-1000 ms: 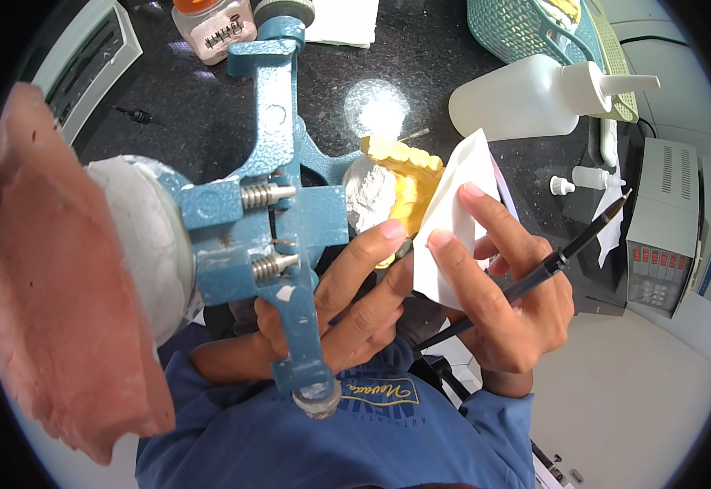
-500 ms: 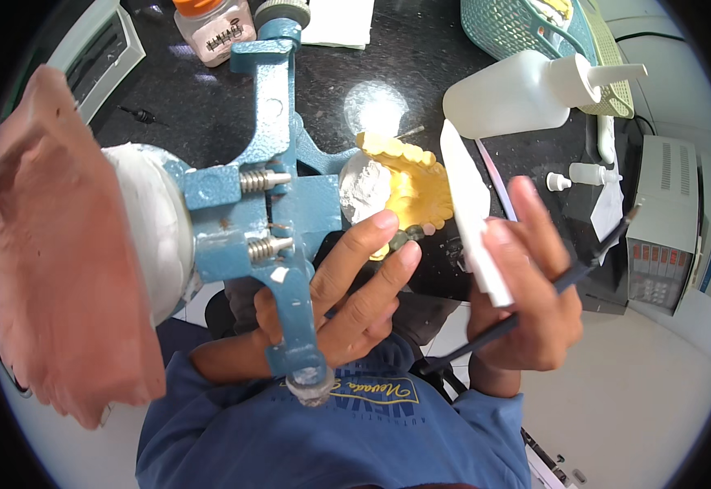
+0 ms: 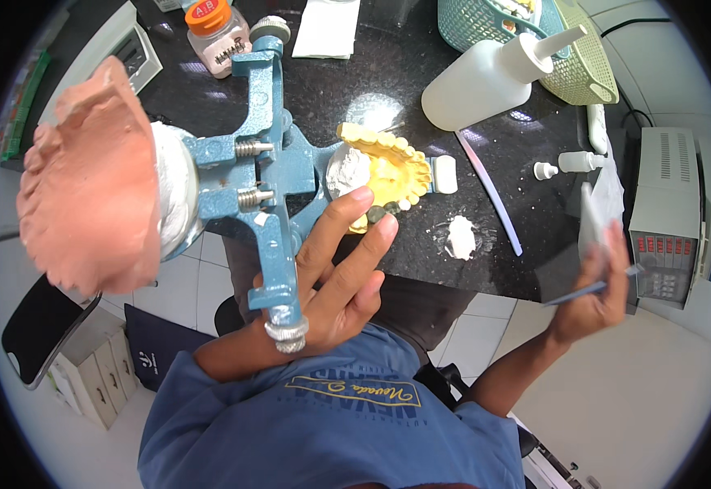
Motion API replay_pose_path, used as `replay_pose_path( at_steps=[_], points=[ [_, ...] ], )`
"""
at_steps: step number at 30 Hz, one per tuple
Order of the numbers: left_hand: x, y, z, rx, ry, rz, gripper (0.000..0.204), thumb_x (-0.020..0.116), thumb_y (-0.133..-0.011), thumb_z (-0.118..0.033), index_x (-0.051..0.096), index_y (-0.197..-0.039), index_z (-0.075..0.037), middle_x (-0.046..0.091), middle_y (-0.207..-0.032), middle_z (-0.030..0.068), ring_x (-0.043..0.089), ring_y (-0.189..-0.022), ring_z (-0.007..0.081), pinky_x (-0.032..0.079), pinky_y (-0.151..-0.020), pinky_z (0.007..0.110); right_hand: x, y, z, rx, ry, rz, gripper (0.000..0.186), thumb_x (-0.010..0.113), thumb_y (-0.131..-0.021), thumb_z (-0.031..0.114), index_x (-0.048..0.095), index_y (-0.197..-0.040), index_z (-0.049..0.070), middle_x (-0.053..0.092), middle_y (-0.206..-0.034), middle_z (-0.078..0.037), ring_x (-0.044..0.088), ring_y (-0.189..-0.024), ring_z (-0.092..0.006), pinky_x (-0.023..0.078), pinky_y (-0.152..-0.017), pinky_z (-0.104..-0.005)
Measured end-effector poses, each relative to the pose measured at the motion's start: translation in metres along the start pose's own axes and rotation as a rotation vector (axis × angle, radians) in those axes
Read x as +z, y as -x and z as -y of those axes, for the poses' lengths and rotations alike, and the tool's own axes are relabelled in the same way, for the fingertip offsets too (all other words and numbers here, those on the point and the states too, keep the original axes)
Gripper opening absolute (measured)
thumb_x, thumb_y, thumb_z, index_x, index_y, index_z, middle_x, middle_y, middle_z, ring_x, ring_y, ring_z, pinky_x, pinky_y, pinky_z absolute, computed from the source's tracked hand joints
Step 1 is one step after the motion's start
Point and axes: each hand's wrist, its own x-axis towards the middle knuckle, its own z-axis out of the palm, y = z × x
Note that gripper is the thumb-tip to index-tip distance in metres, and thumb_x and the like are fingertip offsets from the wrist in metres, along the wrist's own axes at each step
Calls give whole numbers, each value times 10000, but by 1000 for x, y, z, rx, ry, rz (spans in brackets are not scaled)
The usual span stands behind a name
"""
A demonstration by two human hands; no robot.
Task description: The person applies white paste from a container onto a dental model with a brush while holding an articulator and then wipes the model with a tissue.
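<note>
Yellow cast (image 3: 392,169) overlies black countertop (image 3: 396,53) above tiled floor (image 3: 486,330).

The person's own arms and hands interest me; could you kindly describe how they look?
Blue sleeves end well short of the wrists, leaving both forearms bare below. The left hand and right hand are ungloved, with no ring, watch or bracelet visible.

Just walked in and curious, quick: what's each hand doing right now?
Left hand: two fingers extended at the yellow teeth model; grip cannot be told.
Right hand: closed, holding a thin stick and a blurred white sheet.
</note>
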Motion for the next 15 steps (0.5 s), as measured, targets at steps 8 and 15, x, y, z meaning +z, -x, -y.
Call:
replay_pose_path(
  at_steps=[8, 15],
  points=[
    [6, 1, 1, 29, 74, -91, 419, 641, -811, -49, 619, -1228, -14, 528, -1307, 218, 599, -798, 179, 520, -644, 255, -19, -14, -10, 54, -499, -248, 424, 403, -961, 291, 530, -1157, -63, 485, -728, -83, 489, -677, -182, 437, -613, -310],
    [3, 2, 1, -25, 25, -107, 403, 642, -812, -129, 652, -1213, -82, 615, -1240, 145, 674, -987, 249, 575, -716, 286, 13, -156, 64, -137, -851, 182, 263, 607, -946, 211, 619, -1033, -37, 611, -899, -100, 482, -611, -71, 346, -523, -200]
  ],
)
